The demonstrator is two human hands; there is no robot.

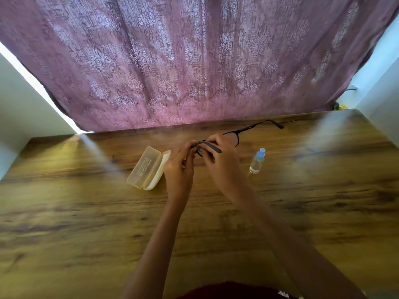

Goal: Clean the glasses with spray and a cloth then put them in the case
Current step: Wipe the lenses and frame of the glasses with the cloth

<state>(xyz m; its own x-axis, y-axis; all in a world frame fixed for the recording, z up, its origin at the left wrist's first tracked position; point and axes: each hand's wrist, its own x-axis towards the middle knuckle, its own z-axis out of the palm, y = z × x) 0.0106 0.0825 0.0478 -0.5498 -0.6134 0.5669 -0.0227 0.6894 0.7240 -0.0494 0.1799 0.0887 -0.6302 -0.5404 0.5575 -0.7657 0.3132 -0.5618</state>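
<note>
Black-framed glasses [248,129] are held above the middle of the wooden table [86,212]. My left hand [180,167] pinches the frame's left end, and my right hand [220,160] grips the folded temple and one lens rim. The other temple sticks out to the far right. A pale yellow plastic case [146,168] lies open just left of my left hand. A small clear spray bottle [257,161] with a blue cap stands to the right of my right hand. No cloth is visible.
A purple patterned curtain [194,61] hangs behind the table's far edge. White walls flank the table on both sides. Bare wood stretches across the near half of the table.
</note>
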